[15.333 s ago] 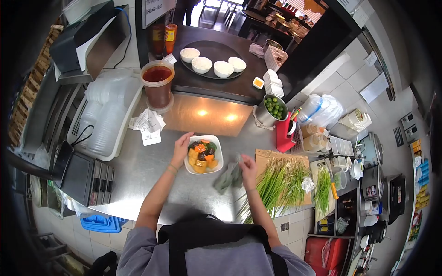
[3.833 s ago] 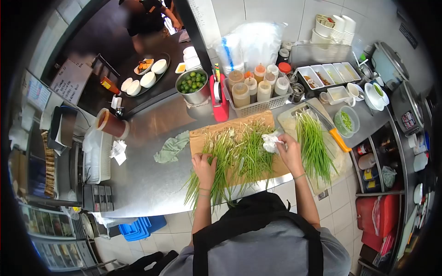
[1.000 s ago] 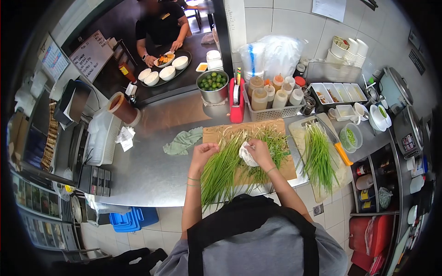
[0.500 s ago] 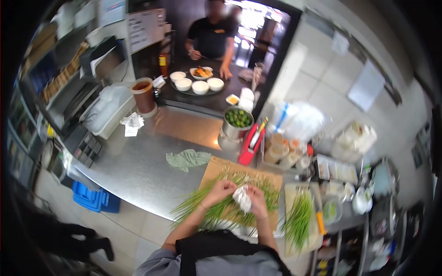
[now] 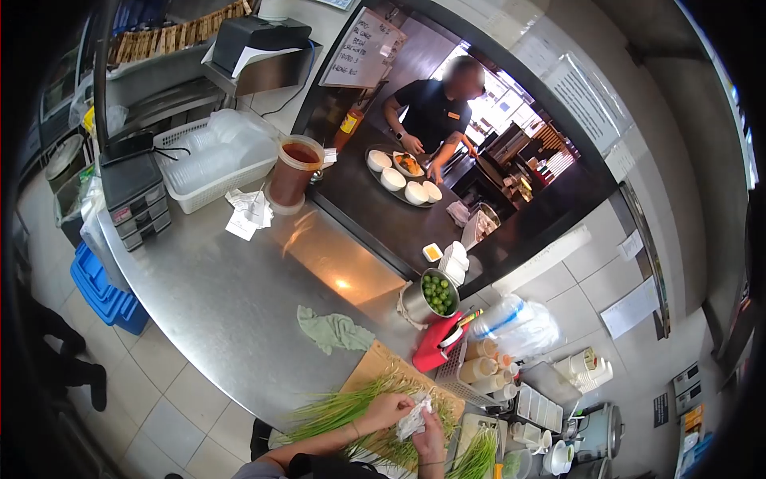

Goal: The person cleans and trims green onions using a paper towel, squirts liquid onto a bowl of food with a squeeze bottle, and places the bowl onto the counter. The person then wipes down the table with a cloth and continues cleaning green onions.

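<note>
A crumpled white wad (image 5: 412, 420), paper or thin plastic, is held up between my two hands. My left hand (image 5: 388, 410) pinches it from the left, and the fingers of my right hand (image 5: 431, 433) are closed on its other side. Below them, long green onions (image 5: 339, 405) are spread over a brown board or sheet (image 5: 375, 366) and past its left edge. To the right, another bunch of green onions (image 5: 476, 453) lies on a pale cutting board (image 5: 469, 425). An orange handle (image 5: 498, 470) shows beside that bunch.
A green cloth (image 5: 333, 330) lies on the steel counter (image 5: 215, 299). Ahead stand a pot of green limes (image 5: 415, 302), a red holder (image 5: 435, 343) and a basket of bottles (image 5: 479, 369). Through the pass window, a person (image 5: 435, 112) reaches toward a tray of white bowls (image 5: 391, 198).
My view has turned and tilted upward, so the counter and hands sit lower in it. Both hands stay on the white wad. The person at the window leans more over the tray.
</note>
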A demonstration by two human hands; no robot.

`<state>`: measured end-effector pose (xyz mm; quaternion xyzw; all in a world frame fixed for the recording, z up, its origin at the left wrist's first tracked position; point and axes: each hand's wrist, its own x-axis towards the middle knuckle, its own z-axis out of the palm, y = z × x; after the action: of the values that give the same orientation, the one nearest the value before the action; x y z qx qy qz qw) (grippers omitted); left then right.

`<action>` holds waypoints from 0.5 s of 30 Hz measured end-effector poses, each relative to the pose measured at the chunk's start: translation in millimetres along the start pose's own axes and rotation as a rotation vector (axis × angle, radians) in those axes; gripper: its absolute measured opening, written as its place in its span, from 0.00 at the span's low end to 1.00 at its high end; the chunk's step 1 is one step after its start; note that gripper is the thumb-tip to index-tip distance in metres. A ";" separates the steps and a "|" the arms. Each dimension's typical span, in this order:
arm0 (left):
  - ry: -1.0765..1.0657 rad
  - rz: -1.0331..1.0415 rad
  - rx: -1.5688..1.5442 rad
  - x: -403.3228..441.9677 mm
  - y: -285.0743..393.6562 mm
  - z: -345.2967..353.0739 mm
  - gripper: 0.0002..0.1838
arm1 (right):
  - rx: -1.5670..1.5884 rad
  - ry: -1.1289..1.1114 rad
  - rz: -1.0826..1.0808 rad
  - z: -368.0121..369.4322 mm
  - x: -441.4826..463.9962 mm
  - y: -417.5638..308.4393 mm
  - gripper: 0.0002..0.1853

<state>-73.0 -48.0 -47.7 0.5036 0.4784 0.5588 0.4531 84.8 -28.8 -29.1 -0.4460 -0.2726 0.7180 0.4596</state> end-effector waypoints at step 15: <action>-0.193 0.011 0.055 3.8 12.1 -22.0 0.07 | -0.061 0.069 0.038 15.1 -6.1 5.3 0.10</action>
<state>-95.6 -47.5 -35.9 0.5699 0.4448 0.4969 0.4801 70.2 -36.3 -24.1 -0.4894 -0.2698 0.7023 0.4411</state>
